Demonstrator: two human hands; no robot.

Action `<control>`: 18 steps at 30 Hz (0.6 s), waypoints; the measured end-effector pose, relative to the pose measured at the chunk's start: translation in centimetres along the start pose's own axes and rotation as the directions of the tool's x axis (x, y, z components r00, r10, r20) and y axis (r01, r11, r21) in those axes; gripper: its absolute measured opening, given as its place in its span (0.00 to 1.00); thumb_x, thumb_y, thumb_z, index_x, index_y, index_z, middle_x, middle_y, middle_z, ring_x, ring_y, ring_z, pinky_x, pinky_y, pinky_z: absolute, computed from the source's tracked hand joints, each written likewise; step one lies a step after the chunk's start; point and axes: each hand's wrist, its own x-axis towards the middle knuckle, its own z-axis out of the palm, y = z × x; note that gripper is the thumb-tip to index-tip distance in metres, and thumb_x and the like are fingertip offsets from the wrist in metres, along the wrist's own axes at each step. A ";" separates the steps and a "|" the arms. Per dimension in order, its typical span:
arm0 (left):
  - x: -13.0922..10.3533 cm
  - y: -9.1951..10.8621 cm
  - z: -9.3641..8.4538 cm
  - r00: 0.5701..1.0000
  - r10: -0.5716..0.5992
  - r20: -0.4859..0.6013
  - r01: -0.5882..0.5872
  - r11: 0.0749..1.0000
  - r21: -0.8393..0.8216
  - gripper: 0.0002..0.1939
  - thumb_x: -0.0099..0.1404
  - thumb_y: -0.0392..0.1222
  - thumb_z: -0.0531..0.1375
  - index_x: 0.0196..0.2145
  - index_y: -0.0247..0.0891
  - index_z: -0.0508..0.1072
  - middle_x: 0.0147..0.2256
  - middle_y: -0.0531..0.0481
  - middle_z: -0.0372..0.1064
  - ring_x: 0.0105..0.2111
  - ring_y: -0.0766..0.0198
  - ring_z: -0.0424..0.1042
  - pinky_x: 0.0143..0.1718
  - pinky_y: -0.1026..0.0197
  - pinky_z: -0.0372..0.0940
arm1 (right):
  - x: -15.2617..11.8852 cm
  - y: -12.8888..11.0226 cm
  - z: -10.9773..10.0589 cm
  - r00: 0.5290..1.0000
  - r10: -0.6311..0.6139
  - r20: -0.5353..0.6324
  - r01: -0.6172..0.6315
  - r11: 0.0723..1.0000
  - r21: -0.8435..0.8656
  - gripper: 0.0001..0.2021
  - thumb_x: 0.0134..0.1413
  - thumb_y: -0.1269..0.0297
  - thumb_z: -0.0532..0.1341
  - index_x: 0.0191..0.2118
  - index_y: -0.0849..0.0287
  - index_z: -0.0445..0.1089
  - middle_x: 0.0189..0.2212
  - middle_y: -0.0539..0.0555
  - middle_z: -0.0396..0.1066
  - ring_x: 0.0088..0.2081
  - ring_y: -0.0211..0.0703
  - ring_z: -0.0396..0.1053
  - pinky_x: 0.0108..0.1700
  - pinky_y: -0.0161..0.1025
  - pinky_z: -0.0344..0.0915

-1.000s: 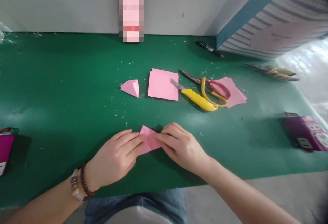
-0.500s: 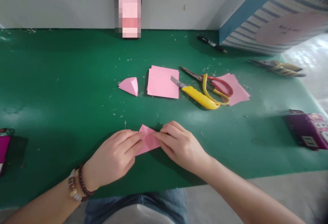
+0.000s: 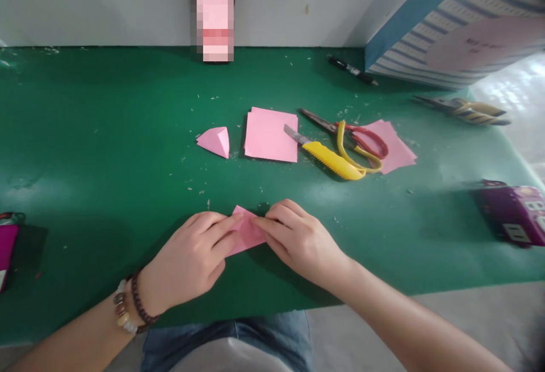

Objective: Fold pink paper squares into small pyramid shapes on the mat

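Observation:
A small sheet of pink paper (image 3: 247,237) lies at the front of the green table, partly covered by my fingers. My left hand (image 3: 193,255) closes on its left side, the index finger stretched across the upper part. On the right edge, my right hand (image 3: 300,241) pinches the paper with fingers bunched together. Beyond my hands stands a folded pink paper piece (image 3: 216,142). Beside it is a stack of pink square sheets (image 3: 269,136). The blade of a yellow utility knife (image 3: 334,161) rests over that stack's right edge.
Scissors (image 3: 340,130) with red and yellow handles lie on more pink sheets (image 3: 395,147). A black pen (image 3: 351,70), pliers (image 3: 464,109) and a striped box (image 3: 443,31) are at the back right. A purple box (image 3: 515,213) sits at the right, a magenta object (image 3: 6,253) at the left edge.
My left index finger has slid slightly up and right over the pink paper. My right hand has stayed nearly in place.

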 end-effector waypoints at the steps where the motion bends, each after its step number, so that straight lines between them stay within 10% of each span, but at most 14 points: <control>1: 0.0 0.0 0.0 1.000 -0.007 0.005 0.007 1.000 -0.002 0.24 0.60 0.26 0.53 0.54 0.30 0.69 0.56 0.40 0.68 0.49 0.51 0.66 0.48 0.47 0.68 | 0.0 0.0 0.0 1.000 0.000 0.000 0.000 1.000 0.001 0.13 0.64 0.73 0.53 0.42 0.63 0.75 0.29 0.56 0.69 0.34 0.42 0.64 0.34 0.38 0.71; 14: 0.4 -0.6 -0.5 0.999 -0.052 -0.014 0.052 0.999 0.002 0.20 0.65 0.33 0.56 0.55 0.38 0.70 0.53 0.47 0.72 0.53 0.50 0.64 0.55 0.42 0.62 | -0.4 -0.1 0.0 1.000 -0.009 -0.007 0.008 0.992 -0.126 0.13 0.65 0.72 0.53 0.44 0.60 0.75 0.30 0.56 0.70 0.33 0.42 0.66 0.34 0.38 0.71; 18: 0.4 -0.8 -0.5 0.999 -0.046 -0.007 0.047 0.999 0.015 0.18 0.67 0.36 0.56 0.55 0.41 0.69 0.54 0.52 0.70 0.54 0.52 0.63 0.61 0.41 0.54 | -1.1 -1.2 -0.2 0.995 -0.035 -0.094 0.011 0.970 -0.242 0.09 0.62 0.71 0.57 0.43 0.58 0.75 0.42 0.58 0.74 0.50 0.50 0.67 0.46 0.45 0.71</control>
